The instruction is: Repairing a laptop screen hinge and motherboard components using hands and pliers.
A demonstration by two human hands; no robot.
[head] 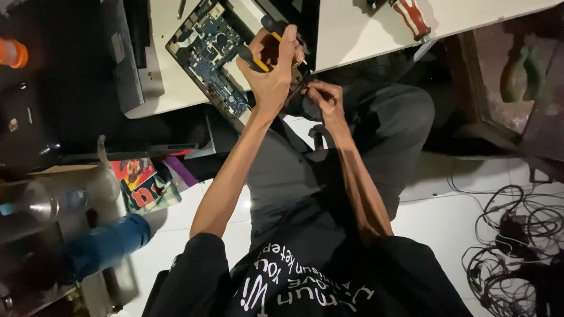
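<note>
I sit at a pale surface (pixel 352 29) with my knees under its edge, in a dim room with a white tiled floor (pixel 446 223) below my arms. My left hand (pixel 271 70) is closed around a screwdriver with a black and yellow handle (pixel 258 58), gripping it over the near edge of an opened laptop (pixel 205 53) whose blue-green circuit board faces up. My right hand (pixel 324 97) sits just beside the left one, slightly lower; its fingertips are pressed together, pinching something small and dark that I cannot make out. Beyond the right hand, on the far part of the surface, lies a red and white screwdriver handle (pixel 411 16). Well to the left of my left hand, a dark laptop lid (pixel 126 53) rests on the surface. Down by my left elbow there is a flat colourful package (pixel 144 185), red, blue and green, lying on the floor beside a blue cylindrical tool body (pixel 106 243). To the right of my right arm, a tangle of black cables (pixel 517 246) lies on the tiles.
</note>
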